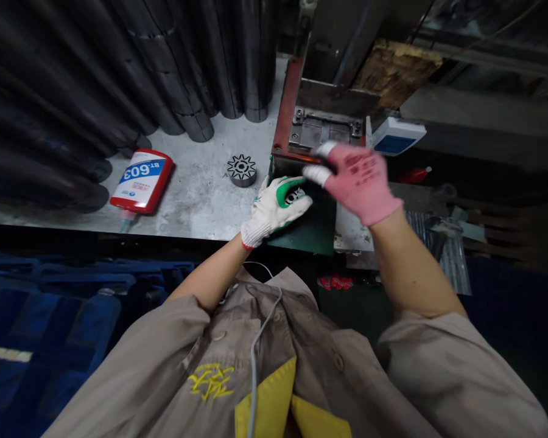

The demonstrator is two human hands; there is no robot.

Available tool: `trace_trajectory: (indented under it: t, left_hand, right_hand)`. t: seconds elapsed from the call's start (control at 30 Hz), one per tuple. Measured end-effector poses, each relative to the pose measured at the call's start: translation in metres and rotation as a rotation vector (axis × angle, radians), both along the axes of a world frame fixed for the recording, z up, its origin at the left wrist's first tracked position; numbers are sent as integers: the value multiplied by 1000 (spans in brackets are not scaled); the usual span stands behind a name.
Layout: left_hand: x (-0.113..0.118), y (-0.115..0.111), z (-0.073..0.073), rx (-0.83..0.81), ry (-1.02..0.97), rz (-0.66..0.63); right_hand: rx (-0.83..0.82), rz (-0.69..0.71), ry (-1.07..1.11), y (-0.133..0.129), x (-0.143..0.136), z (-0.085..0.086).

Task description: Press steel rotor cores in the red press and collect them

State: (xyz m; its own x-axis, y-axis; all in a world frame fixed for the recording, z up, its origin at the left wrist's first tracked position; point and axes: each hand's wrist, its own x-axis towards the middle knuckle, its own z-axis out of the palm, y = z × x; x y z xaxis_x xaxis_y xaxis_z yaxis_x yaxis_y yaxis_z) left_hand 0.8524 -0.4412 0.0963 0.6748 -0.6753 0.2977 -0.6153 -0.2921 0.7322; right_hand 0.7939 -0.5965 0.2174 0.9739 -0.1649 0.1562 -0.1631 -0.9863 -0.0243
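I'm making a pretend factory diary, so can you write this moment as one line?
left hand: around slotted metal piece | right hand: blurred, near machine | bench: red bottle, another slotted piece

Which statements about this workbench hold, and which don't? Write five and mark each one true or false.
1. The left hand, in a white-and-green glove, holds a round metal part with a patterned end. True.
2. The right hand wears a blue glove. False: its glove is pink with white fingertips.
3. The red plastic bottle with a white-and-blue label points its nozzle away from the person. False: it points toward the bench's near edge.
4. A grey metal cylinder with spoke-like slots sits between bottle and left hand. True.
5. The white-framed blue screen is left of both hands. False: it is right of them.
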Motion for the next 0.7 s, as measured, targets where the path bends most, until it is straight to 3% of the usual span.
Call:
trace_trajectory:
  t: [0.1, 0.2, 0.37, 0.5, 0.6, 0.7]
  left_hand:
    - [-4, -9, 0, 43, -12, 111]
    - [-9, -12, -2, 111, -68, 139]
    - [-16, -9, -1, 182, -104, 153]
    - [-13, -8, -4, 219, -141, 114]
    - [-4, -8, -5, 232, -151, 50]
    - [3, -6, -1, 242, -128, -30]
  right_hand:
    - [-170, -147, 72, -9, 18, 23]
    - [-212, -128, 114, -11, 30, 24]
    - [32, -2, -14, -19, 4, -8]
    - [206, 117, 110, -20, -19, -45]
    - [137, 151, 292, -5, -19, -52]
    - [-37, 155, 458, 20, -10, -39]
